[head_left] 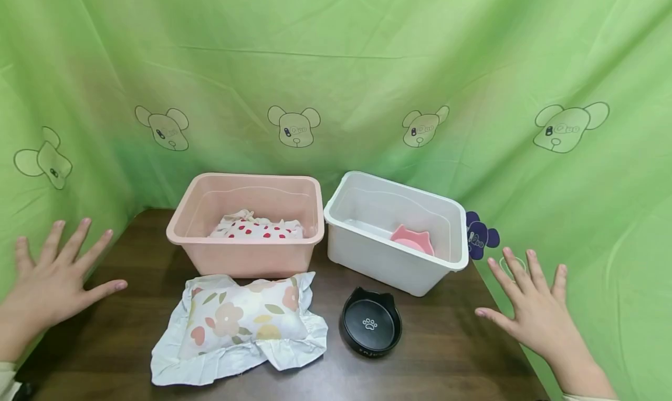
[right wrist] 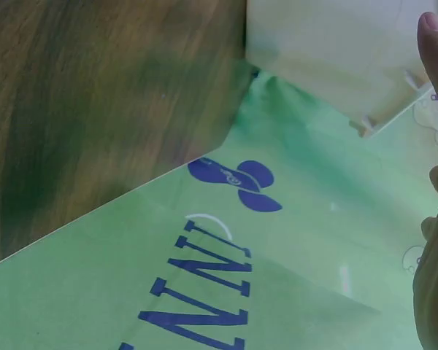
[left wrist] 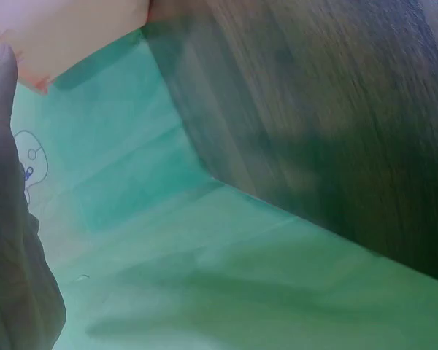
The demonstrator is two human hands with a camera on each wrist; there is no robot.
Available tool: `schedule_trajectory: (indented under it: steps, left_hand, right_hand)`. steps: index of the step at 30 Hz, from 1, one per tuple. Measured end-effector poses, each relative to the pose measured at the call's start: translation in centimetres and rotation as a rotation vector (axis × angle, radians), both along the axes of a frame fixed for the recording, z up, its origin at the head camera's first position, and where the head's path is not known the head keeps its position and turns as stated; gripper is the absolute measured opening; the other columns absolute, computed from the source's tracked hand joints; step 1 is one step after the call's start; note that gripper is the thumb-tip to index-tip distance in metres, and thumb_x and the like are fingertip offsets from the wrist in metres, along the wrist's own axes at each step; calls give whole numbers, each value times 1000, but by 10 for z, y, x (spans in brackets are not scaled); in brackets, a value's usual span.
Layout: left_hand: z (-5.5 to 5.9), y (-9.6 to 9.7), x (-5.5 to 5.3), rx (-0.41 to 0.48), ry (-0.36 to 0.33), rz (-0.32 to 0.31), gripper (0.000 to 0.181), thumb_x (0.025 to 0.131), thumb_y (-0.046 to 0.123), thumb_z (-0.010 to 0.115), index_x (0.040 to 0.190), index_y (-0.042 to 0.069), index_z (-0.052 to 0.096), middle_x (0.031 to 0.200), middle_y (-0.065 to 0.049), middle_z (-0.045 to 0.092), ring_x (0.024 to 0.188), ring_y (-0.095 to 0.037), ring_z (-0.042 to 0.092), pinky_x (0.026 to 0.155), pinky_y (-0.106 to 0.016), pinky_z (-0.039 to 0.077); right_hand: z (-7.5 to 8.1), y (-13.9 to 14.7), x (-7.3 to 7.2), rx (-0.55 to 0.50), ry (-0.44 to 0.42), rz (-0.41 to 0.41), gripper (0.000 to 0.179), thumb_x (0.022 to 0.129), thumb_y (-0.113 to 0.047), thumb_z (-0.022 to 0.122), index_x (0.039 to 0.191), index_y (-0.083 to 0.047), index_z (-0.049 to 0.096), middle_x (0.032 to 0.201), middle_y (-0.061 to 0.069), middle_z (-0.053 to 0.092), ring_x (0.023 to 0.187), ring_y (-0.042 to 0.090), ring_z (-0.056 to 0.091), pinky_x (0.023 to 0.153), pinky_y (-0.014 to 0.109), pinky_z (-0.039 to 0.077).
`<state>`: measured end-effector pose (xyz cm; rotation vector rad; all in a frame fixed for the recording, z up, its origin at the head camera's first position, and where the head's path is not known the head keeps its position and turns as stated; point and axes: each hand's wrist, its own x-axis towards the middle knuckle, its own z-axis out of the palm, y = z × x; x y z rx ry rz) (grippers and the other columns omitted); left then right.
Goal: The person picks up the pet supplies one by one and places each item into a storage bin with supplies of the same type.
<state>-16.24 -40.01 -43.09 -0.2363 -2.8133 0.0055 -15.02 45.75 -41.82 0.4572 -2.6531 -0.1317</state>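
My left hand (head_left: 55,281) is spread over the table's left side, fingers straight, holding nothing. On the right, my other hand (head_left: 535,313) is spread the same way beside the table's right edge. Between them a small floral pillow (head_left: 241,319) with a white ruffled border lies in front of a pink bin (head_left: 247,258). Inside that bin sits a white cloth item with red spots (head_left: 257,229). A white bin (head_left: 388,267) stands to its right with a pink cat-eared bowl (head_left: 412,239) inside. A black cat-eared bowl (head_left: 370,322) with a paw print rests in front.
Green cloth (head_left: 336,56) with printed bear heads hangs behind and along both sides of the dark wooden table (head_left: 436,366). The two bins stand side by side near the back edge, rims close together.
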Motion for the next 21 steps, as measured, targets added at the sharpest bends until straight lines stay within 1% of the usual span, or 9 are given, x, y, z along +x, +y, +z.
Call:
schedule_trajectory:
  steps: [6,11,16,21]
  left_hand:
    - [1,7,-6,38,2,-14,110,84,72,66,166,32,5,171,-4,-15,154,-40,-21,106,-65,-32]
    - [3,17,-9,76,6,-34,111,85,69,67,166,30,1,171,-4,-15,154,-40,-20,107,-68,-30]
    - [0,26,-15,205,13,-79,114,86,61,72,166,22,0,172,-7,-13,155,-42,-18,110,-74,-21]
    - [-3,35,-22,343,24,-129,114,87,50,76,166,17,1,173,-10,-7,155,-44,-11,112,-76,-15]
  right_hand:
    - [3,-3,3,-40,20,23,115,71,-70,78,164,-27,26,173,0,8,158,33,-6,115,72,-14]
    - [5,-8,6,-68,43,51,114,69,-65,82,163,-25,29,172,3,15,159,33,0,117,71,-10]
    - [8,-15,9,-95,85,100,111,69,-60,83,161,-20,36,171,4,22,158,34,8,120,69,-5]
    - [10,-24,11,-129,108,144,104,73,-63,79,158,-16,42,167,8,31,157,35,15,122,66,-1]
